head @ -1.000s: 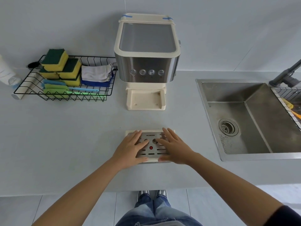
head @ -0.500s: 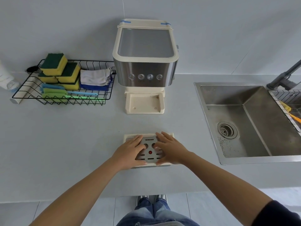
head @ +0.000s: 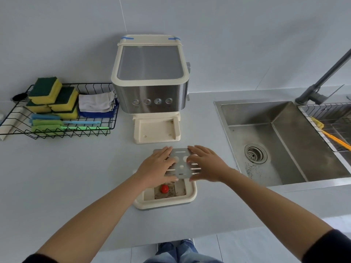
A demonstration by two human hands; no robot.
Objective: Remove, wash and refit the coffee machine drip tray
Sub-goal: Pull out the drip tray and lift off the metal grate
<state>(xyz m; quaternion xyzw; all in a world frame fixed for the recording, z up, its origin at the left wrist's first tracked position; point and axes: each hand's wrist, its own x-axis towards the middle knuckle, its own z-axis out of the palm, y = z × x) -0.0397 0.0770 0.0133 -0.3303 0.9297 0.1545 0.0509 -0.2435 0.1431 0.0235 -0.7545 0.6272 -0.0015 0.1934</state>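
The cream drip tray (head: pixel 190 196) lies on the counter near the front edge, its inside stained brown, with a red float (head: pixel 164 188) showing. Above it I hold the slotted metal grate (head: pixel 181 164), lifted off the tray and shifted toward the machine. My left hand (head: pixel 156 167) grips the grate's left side and my right hand (head: pixel 206 165) its right side. The coffee machine (head: pixel 151 88) stands at the back, and its cream base (head: pixel 156 130) has no tray in it.
A steel sink (head: pixel 281 141) with a drain lies to the right, a dark faucet (head: pixel 322 80) behind it and a wire rack (head: pixel 330 118) with a yellow brush on its rim. A black wire basket (head: pixel 57 130) of sponges and cloths sits at the left.
Both hands have lifted the metal grate off the drip tray and carried it away from me, uncovering the stained inside and the red float. The camera view has shifted down.
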